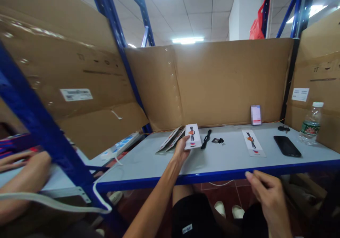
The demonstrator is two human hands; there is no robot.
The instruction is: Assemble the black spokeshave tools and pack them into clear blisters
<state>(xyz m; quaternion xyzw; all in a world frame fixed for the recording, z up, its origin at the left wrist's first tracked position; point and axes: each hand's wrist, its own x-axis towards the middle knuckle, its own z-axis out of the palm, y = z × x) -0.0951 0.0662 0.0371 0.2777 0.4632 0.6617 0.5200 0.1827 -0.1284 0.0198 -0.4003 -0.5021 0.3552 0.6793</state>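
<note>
My left hand (182, 150) holds a white printed box (193, 136) above the grey table (159, 169), its picture side facing up. Just left of the box, several flat printed packages (170, 139) lean or lie on the tabletop. To its right are a black tool (206, 139) and a group of small dark and metal parts (218, 141). My right hand (268, 192) hangs in front of the table's blue edge, fingers curled, with anything inside them hidden. Beyond it a flat printed card (253, 144) lies on the table.
A black phone (287, 146), dark round item (283, 128) and water bottle (310, 126) occupy the right side. An upright phone (256, 115) stands by the back cardboard wall (231, 82). Another person's arms (29, 174) are at far left, near a white cable (53, 202).
</note>
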